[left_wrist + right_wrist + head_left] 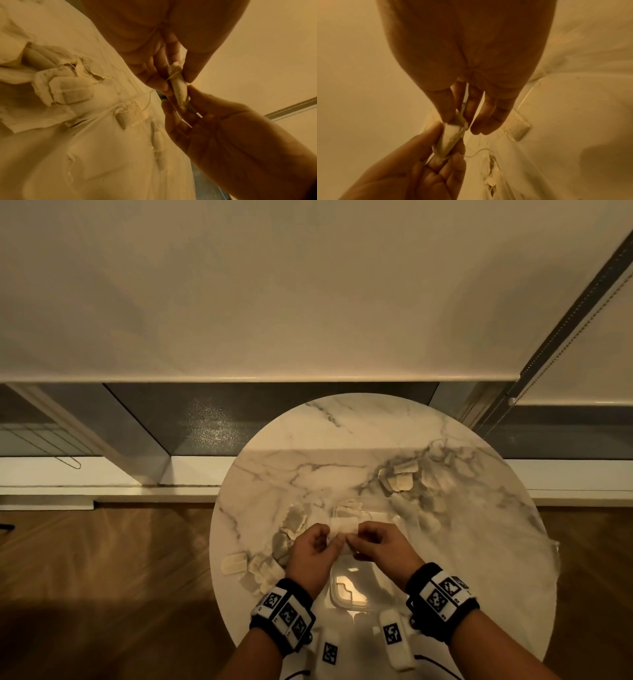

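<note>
Both hands hold one pale tea bag [343,525] above the round marble table [479,542]. My left hand [317,546] pinches its left end and my right hand [371,539] pinches its right end. Seen edge on from the left wrist, the tea bag [178,85] has a thin string looped round it, trailing down to the table. From the right wrist, the same tea bag [452,136] sits between thumb and fingers of both hands. Below the hands stands a clear plastic container [349,587].
Several loose tea bags [270,559] and torn paper wrappers lie left of the hands; another small pile [400,477] lies at the back right. A tea bag [72,90] with string lies among wrappers. Beyond the table's far edge is a window blind [308,302] with bead chain [561,337]; wooden floor to the left.
</note>
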{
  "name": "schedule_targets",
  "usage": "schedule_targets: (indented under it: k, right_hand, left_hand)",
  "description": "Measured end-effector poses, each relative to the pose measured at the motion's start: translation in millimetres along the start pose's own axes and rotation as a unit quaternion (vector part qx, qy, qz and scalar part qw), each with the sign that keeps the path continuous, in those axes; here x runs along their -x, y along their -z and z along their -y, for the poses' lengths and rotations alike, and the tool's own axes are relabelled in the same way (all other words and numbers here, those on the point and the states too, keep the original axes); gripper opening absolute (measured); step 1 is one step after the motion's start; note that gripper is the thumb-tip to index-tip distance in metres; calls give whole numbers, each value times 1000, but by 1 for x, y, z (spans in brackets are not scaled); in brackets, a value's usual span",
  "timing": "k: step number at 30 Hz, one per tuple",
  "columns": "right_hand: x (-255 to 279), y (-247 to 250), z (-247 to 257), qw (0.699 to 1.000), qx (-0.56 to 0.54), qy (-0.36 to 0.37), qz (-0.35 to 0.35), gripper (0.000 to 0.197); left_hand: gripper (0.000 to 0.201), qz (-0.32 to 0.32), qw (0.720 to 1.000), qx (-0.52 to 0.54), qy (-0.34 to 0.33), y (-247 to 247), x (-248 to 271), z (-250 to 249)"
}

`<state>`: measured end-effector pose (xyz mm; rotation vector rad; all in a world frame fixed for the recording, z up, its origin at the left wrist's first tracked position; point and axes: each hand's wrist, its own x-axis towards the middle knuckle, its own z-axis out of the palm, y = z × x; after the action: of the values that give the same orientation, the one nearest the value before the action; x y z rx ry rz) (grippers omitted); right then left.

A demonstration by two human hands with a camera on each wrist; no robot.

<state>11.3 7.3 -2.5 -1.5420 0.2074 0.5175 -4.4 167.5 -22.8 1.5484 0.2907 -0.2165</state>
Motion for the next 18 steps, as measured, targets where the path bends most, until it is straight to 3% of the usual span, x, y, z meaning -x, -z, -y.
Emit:
schedule_targets:
  k: [6, 13, 18]
  right_hand:
    - [-6, 7, -13, 996, -51, -34, -65, 11]
    - [-33, 27, -47, 982, 82, -61, -161, 9]
    - [-59, 27, -67, 975, 125, -107, -151, 4]
  left_hand:
    - [13, -26, 999, -30, 25, 2, 2, 3]
    - [10, -58, 987, -143, 46, 13, -1, 14]
    - [7, -117, 960, -249, 58, 32, -13, 21]
